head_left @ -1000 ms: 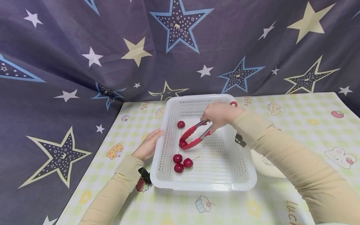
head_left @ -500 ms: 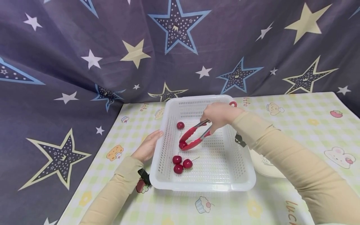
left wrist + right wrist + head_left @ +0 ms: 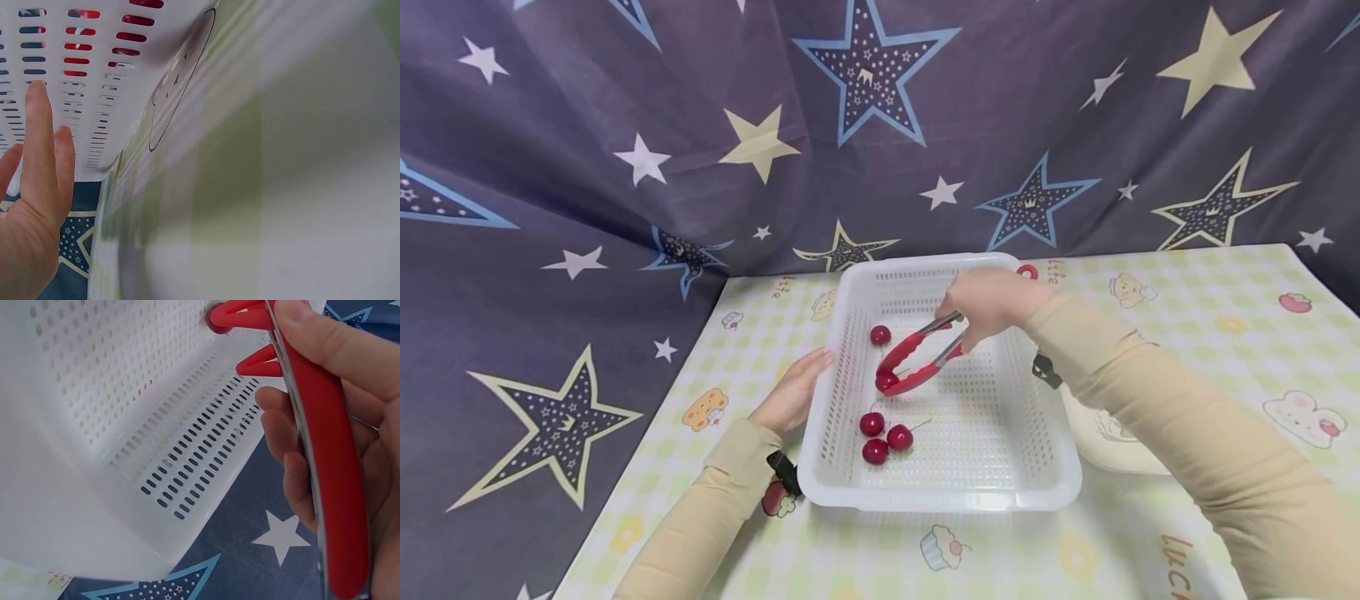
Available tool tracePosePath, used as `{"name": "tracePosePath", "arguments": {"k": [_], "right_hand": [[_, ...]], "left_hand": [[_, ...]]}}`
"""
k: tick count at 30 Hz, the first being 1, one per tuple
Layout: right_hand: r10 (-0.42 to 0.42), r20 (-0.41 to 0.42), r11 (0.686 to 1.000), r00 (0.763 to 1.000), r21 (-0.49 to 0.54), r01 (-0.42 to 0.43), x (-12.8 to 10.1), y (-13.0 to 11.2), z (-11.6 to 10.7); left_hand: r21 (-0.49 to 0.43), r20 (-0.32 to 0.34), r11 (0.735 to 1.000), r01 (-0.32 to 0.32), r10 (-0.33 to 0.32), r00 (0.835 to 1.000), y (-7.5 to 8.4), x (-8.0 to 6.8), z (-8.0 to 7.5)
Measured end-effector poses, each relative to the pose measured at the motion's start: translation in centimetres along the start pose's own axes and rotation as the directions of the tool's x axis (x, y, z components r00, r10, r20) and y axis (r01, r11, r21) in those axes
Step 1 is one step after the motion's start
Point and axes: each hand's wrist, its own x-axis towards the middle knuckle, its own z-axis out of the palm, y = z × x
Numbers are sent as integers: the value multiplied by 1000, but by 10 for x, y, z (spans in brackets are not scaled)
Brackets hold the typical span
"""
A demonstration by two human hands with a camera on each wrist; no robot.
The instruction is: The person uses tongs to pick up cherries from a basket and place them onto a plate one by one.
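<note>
My right hand (image 3: 992, 304) grips a pair of red and silver tongs (image 3: 917, 379) over a white perforated plastic basket (image 3: 940, 498). Between the tongs' red tips sits a dark red cherry (image 3: 886, 382); the right wrist view shows the red tongs handle (image 3: 331, 469) under my thumb. One cherry (image 3: 880, 335) lies farther back in the basket. Three more, among them a stemmed cherry (image 3: 899, 437), cluster toward the near left. With fingers extended, my left hand (image 3: 796, 387) rests against the basket's left wall; the left wrist view shows the fingers (image 3: 39, 144) beside its slots.
A cream plate (image 3: 1120, 442) stands right of the basket, partly hidden by the right sleeve. A checked tablecloth (image 3: 1000, 558) with printed pictures covers the table. Behind and to the left hangs a dark star-patterned curtain (image 3: 700, 83).
My right hand and the tongs have risen slightly, and the cherry between the tips has moved up a little with them. The left hand and the other cherries stay put.
</note>
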Motion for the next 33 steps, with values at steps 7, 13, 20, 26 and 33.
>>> {"name": "tracePosePath", "arguments": {"k": [7,13,20,26,33], "right_hand": [[-7,-19,1000,1000,15,7,-5,3,-7],[8,-30,1000,1000,21,-7,-10,4,-10],[15,-52,999,999,53,-13,-16,4,-14],[39,-115,994,993,105,-27,-29,9,-13],[116,-153,977,981,196,-84,-51,16,-13]], "left_hand": [[15,-23,1000,7,-7,1000,-1,1,0],[18,-20,1000,12,-11,1000,-1,0,0],[12,-22,1000,15,-14,1000,-2,1,1],[10,-12,1000,19,-19,1000,-2,1,1],[-4,5,1000,7,-7,1000,-1,2,0]]}}
